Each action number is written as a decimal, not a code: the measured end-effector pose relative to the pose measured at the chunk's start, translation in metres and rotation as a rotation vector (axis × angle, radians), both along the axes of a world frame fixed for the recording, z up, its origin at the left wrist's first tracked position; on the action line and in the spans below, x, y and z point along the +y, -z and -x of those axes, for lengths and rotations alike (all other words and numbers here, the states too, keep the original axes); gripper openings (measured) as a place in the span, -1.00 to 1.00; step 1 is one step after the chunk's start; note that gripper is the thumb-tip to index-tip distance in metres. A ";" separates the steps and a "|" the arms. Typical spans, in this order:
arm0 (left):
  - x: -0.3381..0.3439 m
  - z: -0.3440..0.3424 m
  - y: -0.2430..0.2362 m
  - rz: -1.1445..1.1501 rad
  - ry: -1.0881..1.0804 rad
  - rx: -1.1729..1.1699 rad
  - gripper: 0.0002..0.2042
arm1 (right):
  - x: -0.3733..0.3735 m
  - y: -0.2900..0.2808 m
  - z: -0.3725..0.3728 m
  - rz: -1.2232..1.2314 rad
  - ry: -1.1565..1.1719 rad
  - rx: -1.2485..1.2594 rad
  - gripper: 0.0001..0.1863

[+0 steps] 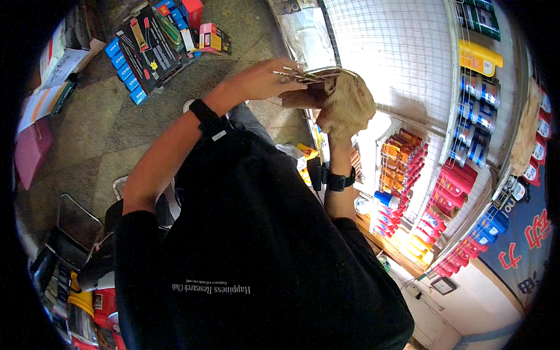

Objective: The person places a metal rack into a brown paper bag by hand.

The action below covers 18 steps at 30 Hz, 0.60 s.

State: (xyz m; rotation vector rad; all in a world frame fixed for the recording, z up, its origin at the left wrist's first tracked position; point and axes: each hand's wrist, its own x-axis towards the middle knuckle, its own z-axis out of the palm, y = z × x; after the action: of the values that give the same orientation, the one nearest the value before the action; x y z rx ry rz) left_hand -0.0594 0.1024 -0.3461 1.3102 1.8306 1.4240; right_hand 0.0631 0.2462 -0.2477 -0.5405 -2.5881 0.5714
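Gripping a small white wire rack [309, 74] from above, the left hand [262, 79] is seen with its fingers curled over the wire bars, the thumb side hidden beneath. The rack is held raised in front of the chest, close to a white wire-grid display panel [396, 52]. A crumpled tan cloth [347, 105] is bunched in the right hand [333, 119], which is closed around it and almost wholly covered by the fabric; the cloth is pressed against the underside and right end of the rack. A black watch is worn on each wrist. Rows of red, orange and blue tubes and bottles [431, 198] are hung on the shelving at the right. On the floor at upper left, a black carded tool pack [149, 46] is laid among blue boxes.
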 end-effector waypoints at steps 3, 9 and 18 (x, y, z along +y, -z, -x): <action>0.006 0.007 0.011 -0.009 0.127 -0.094 -0.63 | -0.011 0.012 -0.003 0.021 0.041 0.036 -0.68; 0.010 0.006 0.005 -0.007 0.165 0.074 -0.57 | -0.023 0.043 -0.005 0.099 0.153 0.053 -0.71; 0.017 0.011 0.054 -0.055 -0.015 0.128 -0.60 | -0.017 -0.022 0.031 -0.361 -0.036 -0.083 -0.75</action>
State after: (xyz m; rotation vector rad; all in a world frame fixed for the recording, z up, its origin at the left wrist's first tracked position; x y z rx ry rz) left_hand -0.0709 0.1194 -0.3997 1.4484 1.8990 1.4379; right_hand 0.0325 0.2294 -0.2258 -0.4027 -2.6959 0.0867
